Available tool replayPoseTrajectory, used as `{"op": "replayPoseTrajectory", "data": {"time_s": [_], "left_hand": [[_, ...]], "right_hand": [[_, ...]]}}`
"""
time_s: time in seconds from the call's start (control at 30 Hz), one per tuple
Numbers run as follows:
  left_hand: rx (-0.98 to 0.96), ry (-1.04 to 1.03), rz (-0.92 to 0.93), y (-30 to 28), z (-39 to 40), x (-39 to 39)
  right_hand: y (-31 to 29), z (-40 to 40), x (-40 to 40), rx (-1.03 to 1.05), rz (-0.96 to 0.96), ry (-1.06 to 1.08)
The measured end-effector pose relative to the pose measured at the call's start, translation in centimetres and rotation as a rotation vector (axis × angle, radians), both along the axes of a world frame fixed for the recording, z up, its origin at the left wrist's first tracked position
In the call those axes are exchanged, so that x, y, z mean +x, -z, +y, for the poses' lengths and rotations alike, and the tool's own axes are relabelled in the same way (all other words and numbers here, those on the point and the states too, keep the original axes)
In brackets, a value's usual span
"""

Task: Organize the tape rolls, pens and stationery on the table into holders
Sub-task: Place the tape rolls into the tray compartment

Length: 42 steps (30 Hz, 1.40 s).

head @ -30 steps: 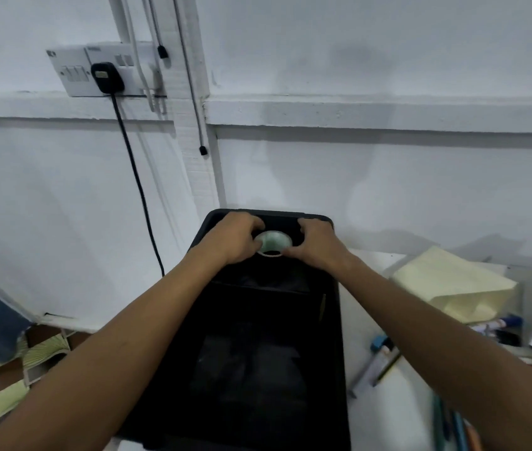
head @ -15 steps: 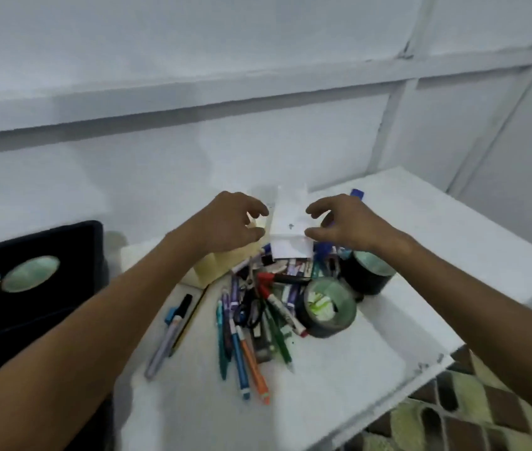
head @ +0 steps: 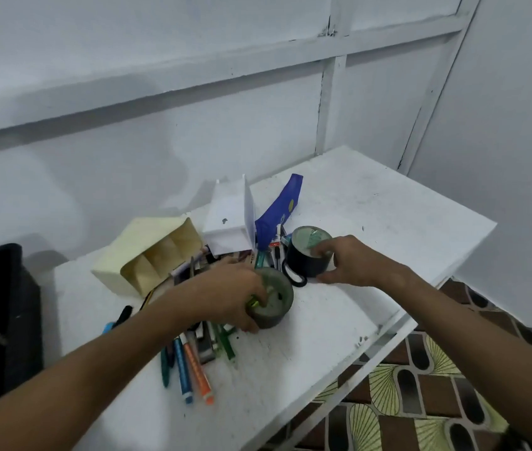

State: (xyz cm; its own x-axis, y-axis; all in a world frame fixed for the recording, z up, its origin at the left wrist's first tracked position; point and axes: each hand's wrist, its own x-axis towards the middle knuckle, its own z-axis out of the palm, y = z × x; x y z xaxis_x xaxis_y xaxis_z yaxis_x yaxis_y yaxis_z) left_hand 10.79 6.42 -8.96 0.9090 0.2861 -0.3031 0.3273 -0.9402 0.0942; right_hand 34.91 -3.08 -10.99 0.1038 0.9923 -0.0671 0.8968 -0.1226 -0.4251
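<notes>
Moved: both hands have dropped from the white holder (head: 230, 222) onto the tape rolls.
Count: two dark tape rolls, two tipped holders, one loose heap of pens (head: 193, 346).
Left hand (head: 229, 294): fingers curled over the near tape roll (head: 274, 307), thumb on its near wall.
Right hand (head: 349, 262): fingertips inside the far tape roll (head: 307, 252), thumb outside.
Place: tabletop (head: 372, 222) middle; cream holder (head: 150, 255) toward the back left edge.

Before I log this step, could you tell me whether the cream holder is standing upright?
No, the cream holder lies tipped on its side on the white table, its compartments opening sideways.
</notes>
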Motion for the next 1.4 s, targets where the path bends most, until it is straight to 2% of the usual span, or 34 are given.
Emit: {"op": "replayPoseTrajectory", "data": {"time_s": [0.23, 0.33, 0.47, 0.6, 0.77, 1.0, 1.23, 1.4], "left_hand": [[0.04, 0.052, 0.062, 1.1, -0.3, 0.3], [0.029, -0.003, -0.038, 0.1, 0.1, -0.1], [0.021, -0.095, -0.18, -2.9, 1.4, -1.4], [0.131, -0.228, -0.254, -6.6, 3.6, -4.4], [0.266, -0.459, -0.279, -11.1, 5.5, -11.4], [0.388, -0.793, -0.262, -13.6, 6.1, -25.7], [0.32, -1.089, -0.289, -12.2, 5.4, -37.4], [0.285, -1.173, -0.253, -9.5, 6.1, -41.4]], "right_hand": [[1.3, 1.0, 0.1, 0.002, -0.053, 0.034], [0.3, 1.2, 0.0, 0.038, -0.113, -0.002], [-4.0, 1.7, -1.3, 0.087, -0.114, -0.018], [-8.3, 3.6, -4.9, 0.162, -0.112, -0.083], [-11.7, 8.3, -12.0, 0.244, -0.094, -0.236], [-13.5, 14.5, -25.8, 0.318, 0.008, -0.49], [-11.5, 17.7, -38.2, 0.302, 0.034, -0.698], [-8.9, 19.3, -43.2, 0.223, 0.017, -0.762]]}}
